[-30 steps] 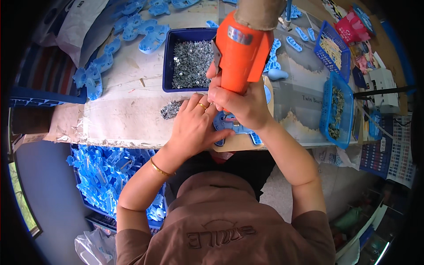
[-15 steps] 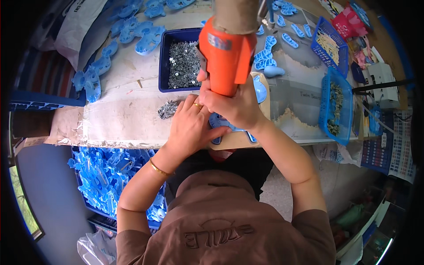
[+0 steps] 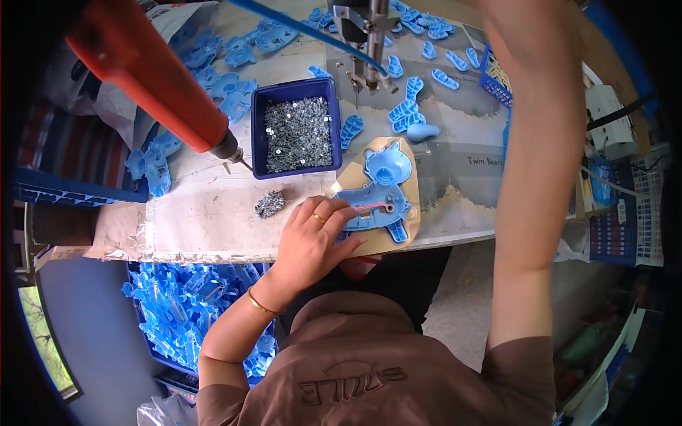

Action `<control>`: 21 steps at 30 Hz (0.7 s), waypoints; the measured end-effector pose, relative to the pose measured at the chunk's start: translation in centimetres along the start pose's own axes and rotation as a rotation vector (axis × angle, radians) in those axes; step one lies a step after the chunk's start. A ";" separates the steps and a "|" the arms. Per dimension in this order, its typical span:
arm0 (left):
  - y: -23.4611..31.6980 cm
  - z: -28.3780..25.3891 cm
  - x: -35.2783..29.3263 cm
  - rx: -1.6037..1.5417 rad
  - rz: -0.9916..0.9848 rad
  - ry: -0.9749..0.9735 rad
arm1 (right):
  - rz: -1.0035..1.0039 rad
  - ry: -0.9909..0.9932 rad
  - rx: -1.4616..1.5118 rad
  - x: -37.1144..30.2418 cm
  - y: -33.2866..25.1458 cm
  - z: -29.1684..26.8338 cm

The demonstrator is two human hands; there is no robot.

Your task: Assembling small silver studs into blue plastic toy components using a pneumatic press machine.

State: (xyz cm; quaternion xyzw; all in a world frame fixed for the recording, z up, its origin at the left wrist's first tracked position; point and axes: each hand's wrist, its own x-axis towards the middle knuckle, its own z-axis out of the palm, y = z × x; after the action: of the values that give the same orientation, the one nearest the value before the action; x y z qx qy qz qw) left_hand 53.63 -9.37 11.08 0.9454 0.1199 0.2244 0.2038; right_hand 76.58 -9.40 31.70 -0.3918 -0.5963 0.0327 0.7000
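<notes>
My left hand (image 3: 316, 231) rests on the left end of a blue animal-shaped plastic shell (image 3: 392, 167), fingers bent over it and thumb apart near its front edge. The shell lies hollow side up on a tan shaped fixture (image 3: 410, 231). A thin pinkish strip (image 3: 371, 208) lies across its body, ending at a round post. At the upper right my right hand (image 3: 529, 32) is raised, smeared and partly cut off, so its fingers do not show. An orange electric screwdriver (image 3: 167, 85) hangs tilted at the left, away from both hands, its bit beside the screw bin.
A dark blue bin (image 3: 258, 135) holds many small screws; a small screw pile (image 3: 270, 204) lies before it. Blue plastic parts (image 3: 405, 113) are scattered behind. A metal machine head (image 3: 362, 42) stands over the table. Below left, a crate is heaped with blue parts (image 3: 185, 305).
The screwdriver left my right hand and swung to the left. My right arm rose to the upper right, uncovering the shell. My left hand stayed on the shell.
</notes>
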 end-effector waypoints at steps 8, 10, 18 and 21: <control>0.6 1.6 0.8 0.036 0.117 -0.027 | 0.172 -0.366 0.085 -0.7 1.2 -0.1; 0.8 2.1 1.2 0.049 0.168 -0.031 | 0.487 -0.274 0.367 -2.9 -1.3 -0.6; 0.6 3.3 1.7 0.104 0.219 -0.083 | 0.728 -0.028 0.307 -6.9 -4.0 -0.8; 0.6 3.6 1.7 0.111 0.218 -0.078 | 0.632 -0.021 0.360 -7.8 -0.2 -1.3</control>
State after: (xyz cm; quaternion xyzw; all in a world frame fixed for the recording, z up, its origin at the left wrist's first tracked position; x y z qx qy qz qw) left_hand 56.91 -10.52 9.09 0.9706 0.0206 0.2012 0.1301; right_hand 75.34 -14.17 25.49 -0.4269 -0.4375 0.3559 0.7069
